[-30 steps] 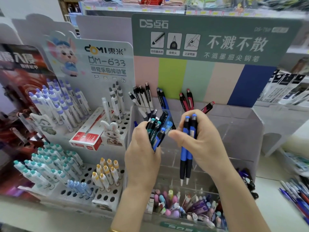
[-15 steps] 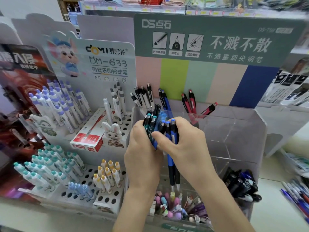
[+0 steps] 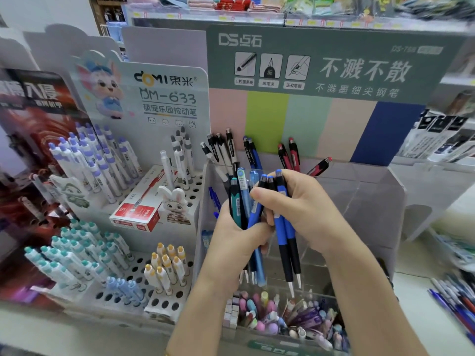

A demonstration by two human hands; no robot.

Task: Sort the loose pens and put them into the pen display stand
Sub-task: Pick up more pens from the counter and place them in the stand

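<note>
My left hand (image 3: 232,238) grips a bundle of mixed pens (image 3: 241,201), teal, light blue and dark ones, upright in front of the clear pen display stand (image 3: 359,191). My right hand (image 3: 305,209) holds two blue pens with black grips (image 3: 285,242), tips down, and its thumb and fingers reach into the bundle. Black, blue and red pens (image 3: 253,152) stand in the stand's back row.
To the left stands a white holed rack (image 3: 164,301) with white, teal and yellow-capped pens and a red box (image 3: 138,209). A front bin (image 3: 288,317) holds pastel items. Loose pens (image 3: 455,301) lie at the right edge.
My right hand has moved left with its two blue pens and closed against the bundle in my left hand; both hands sit slightly lower in front of the stand.
</note>
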